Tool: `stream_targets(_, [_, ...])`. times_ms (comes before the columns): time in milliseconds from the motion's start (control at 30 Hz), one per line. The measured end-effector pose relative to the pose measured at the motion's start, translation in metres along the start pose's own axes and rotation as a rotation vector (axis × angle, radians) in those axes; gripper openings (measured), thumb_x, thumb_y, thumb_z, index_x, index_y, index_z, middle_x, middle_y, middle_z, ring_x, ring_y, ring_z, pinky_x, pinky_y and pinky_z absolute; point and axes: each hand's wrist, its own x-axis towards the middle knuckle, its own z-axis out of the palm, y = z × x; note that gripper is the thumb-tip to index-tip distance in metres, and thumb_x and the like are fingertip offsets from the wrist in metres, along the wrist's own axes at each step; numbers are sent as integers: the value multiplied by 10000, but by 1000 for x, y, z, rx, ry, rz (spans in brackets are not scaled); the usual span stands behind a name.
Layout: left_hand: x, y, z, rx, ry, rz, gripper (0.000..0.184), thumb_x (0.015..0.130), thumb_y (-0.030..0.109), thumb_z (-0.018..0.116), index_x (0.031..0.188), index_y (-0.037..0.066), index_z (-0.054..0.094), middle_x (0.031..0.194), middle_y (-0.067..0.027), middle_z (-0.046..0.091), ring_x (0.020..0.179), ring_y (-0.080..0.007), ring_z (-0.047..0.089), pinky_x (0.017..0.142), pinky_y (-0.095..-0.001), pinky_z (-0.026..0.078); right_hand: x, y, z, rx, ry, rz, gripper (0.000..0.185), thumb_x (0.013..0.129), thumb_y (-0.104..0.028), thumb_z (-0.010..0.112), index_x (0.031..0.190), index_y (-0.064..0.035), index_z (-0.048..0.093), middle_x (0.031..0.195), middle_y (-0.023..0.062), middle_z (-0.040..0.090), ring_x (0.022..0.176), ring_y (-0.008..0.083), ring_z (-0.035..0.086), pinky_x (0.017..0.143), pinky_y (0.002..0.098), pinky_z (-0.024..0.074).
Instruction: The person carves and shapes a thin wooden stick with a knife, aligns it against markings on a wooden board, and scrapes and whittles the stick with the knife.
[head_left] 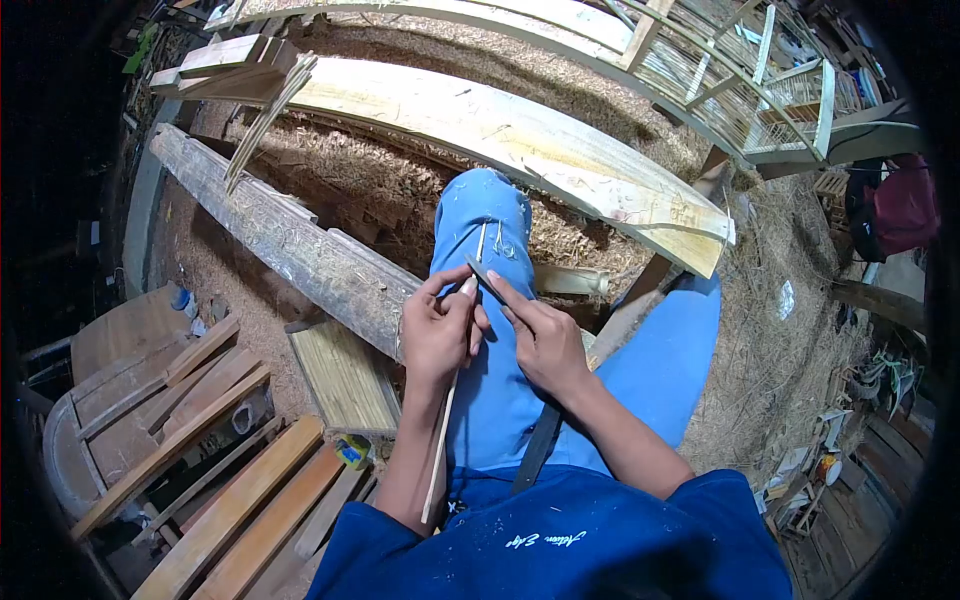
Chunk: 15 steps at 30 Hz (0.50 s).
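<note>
Knife (479,272), held in my right hand (545,345) at twelve o'clock, could nick my left thumb (468,287) if the strip (439,455) my left hand (437,328) pinches rolls.

Wooden planks (235,505) lower left — 1 maroon bundle (905,208) far right.

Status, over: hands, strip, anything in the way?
Left hand pinching thin strip. Right hand holding dark blade at the strip. Blue trouser leg beneath; nothing seen blocking the blade.
</note>
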Motion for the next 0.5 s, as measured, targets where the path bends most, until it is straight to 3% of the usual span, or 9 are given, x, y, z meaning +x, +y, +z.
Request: stream_targets(500, [-38, -10, -1, -6, 54, -11, 265, 1008, 88, 563, 1240, -34, 602, 580, -34, 596, 373, -54, 437, 326, -222, 315, 9, -4, 2, -65, -8, 87, 546, 959, -210, 584, 1449, -423, 469, 727, 161, 601, 699, 395, 650, 635, 524, 523])
